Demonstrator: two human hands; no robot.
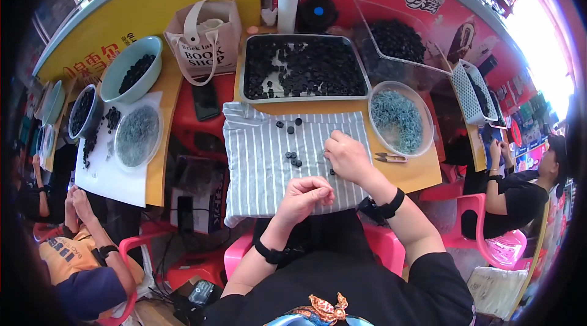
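A grey-and-white striped cloth [260, 170] covers the near edge of the table in front of me. Small round black pieces [290, 130] lie on it in two loose groups. My right hand [348, 158] hovers over the cloth's right part, thumb and fingers pinched together; anything between them is too small to name. Lower and to the left, my left hand [306, 196] is above the cloth's front edge with fingers curled in and thumb against them. What it holds, if anything, is hidden. One more black piece sits just below my right hand.
Beyond the cloth stands a metal tray [306, 99] of black pieces. To the right are a clear tub with bluish-grey bits [400, 118], thread snips [391, 158] and a clear bin of black pieces [397, 38]. A tote bag [226, 26] stands behind. Co-workers sit on both sides.
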